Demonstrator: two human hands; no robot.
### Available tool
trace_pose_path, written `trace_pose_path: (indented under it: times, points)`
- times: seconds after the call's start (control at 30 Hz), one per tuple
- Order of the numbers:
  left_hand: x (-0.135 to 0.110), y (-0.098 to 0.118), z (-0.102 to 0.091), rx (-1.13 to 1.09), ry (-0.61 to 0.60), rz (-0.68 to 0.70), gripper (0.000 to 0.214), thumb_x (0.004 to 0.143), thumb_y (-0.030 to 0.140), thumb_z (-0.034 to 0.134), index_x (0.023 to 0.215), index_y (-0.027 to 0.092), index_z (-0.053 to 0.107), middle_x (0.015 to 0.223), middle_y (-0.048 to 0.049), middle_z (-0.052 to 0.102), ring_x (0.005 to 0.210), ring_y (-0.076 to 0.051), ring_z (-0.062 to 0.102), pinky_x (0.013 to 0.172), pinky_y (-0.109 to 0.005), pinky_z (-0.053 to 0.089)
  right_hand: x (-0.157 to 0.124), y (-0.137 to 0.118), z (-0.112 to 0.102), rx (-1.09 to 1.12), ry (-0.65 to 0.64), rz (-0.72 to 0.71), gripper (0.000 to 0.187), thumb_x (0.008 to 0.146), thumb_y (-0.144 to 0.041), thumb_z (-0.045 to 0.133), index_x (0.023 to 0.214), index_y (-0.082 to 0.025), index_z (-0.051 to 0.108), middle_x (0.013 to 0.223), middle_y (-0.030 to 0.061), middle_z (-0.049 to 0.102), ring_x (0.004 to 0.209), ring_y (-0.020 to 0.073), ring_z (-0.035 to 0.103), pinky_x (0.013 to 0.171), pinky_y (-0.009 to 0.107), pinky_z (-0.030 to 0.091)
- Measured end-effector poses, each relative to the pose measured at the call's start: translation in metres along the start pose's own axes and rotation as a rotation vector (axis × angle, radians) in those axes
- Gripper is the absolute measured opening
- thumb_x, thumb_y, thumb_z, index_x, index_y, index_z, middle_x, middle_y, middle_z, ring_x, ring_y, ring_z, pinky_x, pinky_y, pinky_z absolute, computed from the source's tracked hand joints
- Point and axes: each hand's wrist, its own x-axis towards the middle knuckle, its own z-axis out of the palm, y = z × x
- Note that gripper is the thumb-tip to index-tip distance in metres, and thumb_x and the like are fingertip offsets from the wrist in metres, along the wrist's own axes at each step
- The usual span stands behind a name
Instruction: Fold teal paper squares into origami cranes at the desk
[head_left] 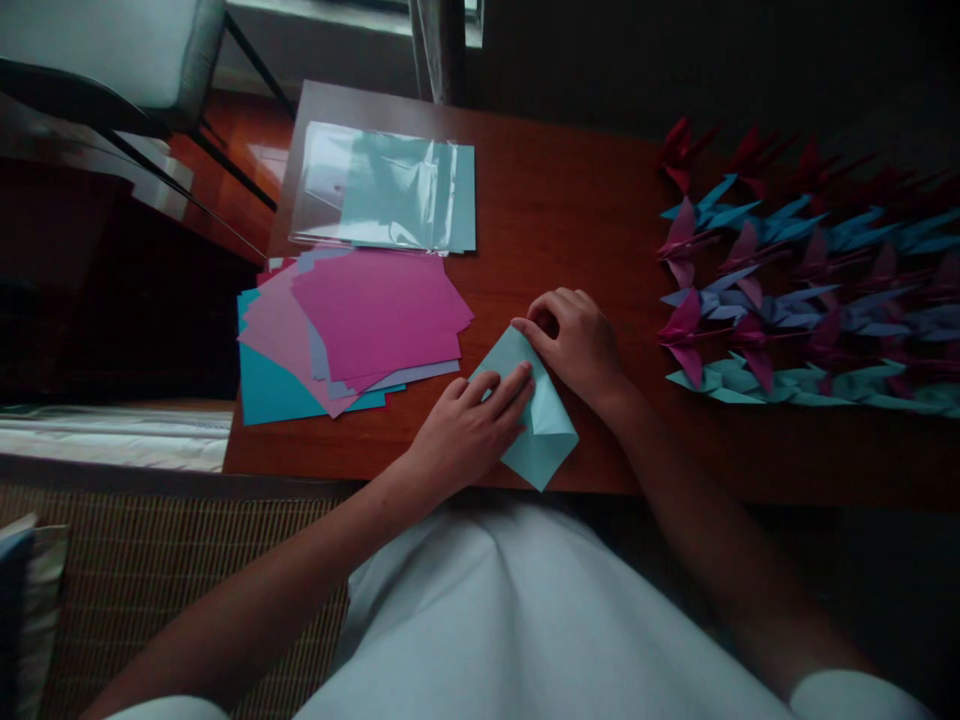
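Note:
A pale mint sheet of origami paper [551, 408], partly folded into a kite-like shape, lies near the table's front edge. My left hand [472, 425] rests on its left side, fingers stretched over the paper and pressing it down. At the far corner, my right hand [574, 340] pinches the paper between thumb and forefinger. One flap stands slightly raised on the near right side. The left thumb is hidden from view.
To the left, a fanned stack of coloured paper [382, 315] lies below a clear plastic packet [390, 190] of mint sheets. Rows of folded paper cranes [795, 310] line the right side of the wooden table [555, 200]. A chair [135, 50] stands beyond the far left.

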Motion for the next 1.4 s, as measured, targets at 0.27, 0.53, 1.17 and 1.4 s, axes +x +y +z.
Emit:
trace_pose_path:
  times: [0.27,0.53,1.17,1.4]
  points:
    - [-0.001,0.000,0.001,-0.008,0.013,-0.005,0.050,0.104,0.033,0.041,0.150,0.017,0.046,0.162,-0.0064,0.040,0.116,-0.027,0.053,0.086,-0.043,0.049,-0.033,0.020,-0.022,0.036,-0.136,-0.081,0.017,0.089,-0.034,0.072,0.084,-0.022,0.060,0.088,0.0046,0.064,0.086,0.0231,0.058,0.077,0.035,0.044]
    - [-0.001,0.001,0.003,-0.069,0.044,-0.040,0.050,0.102,0.035,0.045,0.149,0.018,0.047,0.162,-0.0070,0.040,0.119,-0.029,0.053,0.090,-0.043,0.049,-0.064,-0.006,-0.049,0.190,-0.206,-0.007,0.050,0.087,-0.047,0.071,0.129,-0.022,0.057,0.114,0.0106,0.068,0.101,0.0273,0.066,0.083,0.040,0.054]
    - [-0.003,0.002,0.007,-0.148,0.131,-0.077,0.036,0.100,0.024,0.048,0.132,0.017,0.062,0.151,-0.0074,0.054,0.120,-0.029,0.053,0.095,-0.045,0.046,-0.089,-0.008,-0.019,-0.243,0.077,-0.136,0.035,0.095,-0.012,0.049,0.120,-0.026,0.068,0.105,0.0116,0.064,0.094,0.0287,0.053,0.083,0.046,0.045]
    - [-0.006,-0.006,0.000,-0.158,0.230,-0.252,0.039,0.100,0.027,0.047,0.136,0.017,0.058,0.150,-0.0115,0.054,0.122,-0.030,0.053,0.099,-0.045,0.045,-0.087,-0.009,-0.011,-0.196,-0.029,-0.128,0.031,0.098,-0.023,0.049,0.125,-0.019,0.064,0.100,0.0111,0.064,0.091,0.0267,0.055,0.081,0.040,0.046]
